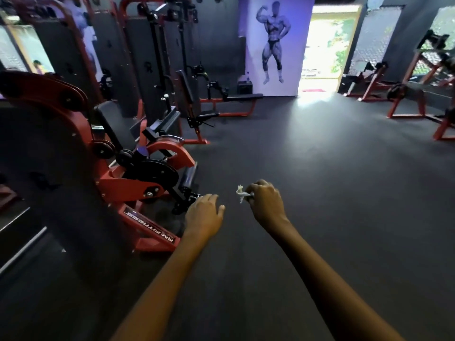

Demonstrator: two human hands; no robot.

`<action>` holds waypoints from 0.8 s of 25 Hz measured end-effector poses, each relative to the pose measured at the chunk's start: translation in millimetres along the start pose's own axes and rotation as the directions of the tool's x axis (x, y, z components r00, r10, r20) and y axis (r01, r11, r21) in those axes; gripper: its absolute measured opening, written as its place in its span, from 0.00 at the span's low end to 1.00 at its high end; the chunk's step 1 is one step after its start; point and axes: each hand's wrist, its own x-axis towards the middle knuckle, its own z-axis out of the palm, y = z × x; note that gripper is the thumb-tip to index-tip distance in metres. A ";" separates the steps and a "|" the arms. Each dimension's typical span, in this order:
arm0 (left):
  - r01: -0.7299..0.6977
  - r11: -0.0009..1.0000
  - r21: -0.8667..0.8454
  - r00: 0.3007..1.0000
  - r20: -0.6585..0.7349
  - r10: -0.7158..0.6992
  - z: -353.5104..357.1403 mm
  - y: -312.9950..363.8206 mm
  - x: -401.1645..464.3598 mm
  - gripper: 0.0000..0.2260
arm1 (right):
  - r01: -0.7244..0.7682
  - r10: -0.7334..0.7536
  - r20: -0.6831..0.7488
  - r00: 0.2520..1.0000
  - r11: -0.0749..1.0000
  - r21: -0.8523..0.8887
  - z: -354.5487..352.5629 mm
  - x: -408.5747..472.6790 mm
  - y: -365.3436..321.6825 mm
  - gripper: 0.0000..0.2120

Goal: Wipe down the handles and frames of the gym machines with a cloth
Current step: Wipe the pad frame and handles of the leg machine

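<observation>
The right hand (266,201) is out in front, over the dark floor (320,168). Its fingers curl round a small white cloth (241,192), and a bit of the cloth sticks out on the left side. The left hand (203,212) is just beside it, with loose fingers, holding nothing. It is near the bottom of the red gym machine (138,183), which stands on the floor at the left.
</observation>
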 end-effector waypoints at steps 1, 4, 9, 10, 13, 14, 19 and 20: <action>0.026 1.000 0.000 1.000 -0.008 -0.026 4.8 11.1 24.6 0.20 | 0.015 -0.016 0.014 1.000 1.000 0.010 3.2 23.8 18.3 0.06; 0.084 0.996 0.020 0.995 -0.048 -0.083 19.7 32.2 96.5 0.20 | 0.062 -0.065 0.066 0.996 0.997 0.050 22.6 94.7 58.9 0.07; 0.190 0.982 0.020 0.979 -0.082 -0.187 56.1 33.7 216.7 0.20 | 0.142 -0.154 0.129 0.980 0.985 0.100 75.5 207.6 112.6 0.06; 0.202 0.979 0.016 0.976 -0.089 -0.200 62.4 31.1 244.2 0.20 | 0.154 -0.167 0.134 0.977 0.982 0.107 87.8 235.9 122.1 0.06; 0.228 0.974 0.000 0.965 -0.132 -0.226 80.6 19.4 324.6 0.20 | 0.186 -0.200 0.151 0.968 0.977 0.104 123.1 317.4 143.7 0.06; 0.243 0.970 -0.010 0.961 -0.137 -0.242 84.5 16.1 348.1 0.20 | 0.189 -0.206 0.165 0.964 0.975 0.116 132.3 339.4 148.4 0.06; 0.312 0.950 -0.027 0.934 -0.174 -0.312 100.4 -4.3 491.1 0.20 | 0.235 -0.262 0.194 0.945 0.960 0.152 191.3 480.1 178.4 0.05; 0.327 0.945 -0.024 0.929 -0.174 -0.326 103.5 -9.5 514.0 0.20 | 0.228 -0.257 0.205 0.944 0.961 0.156 205.1 504.3 183.8 0.05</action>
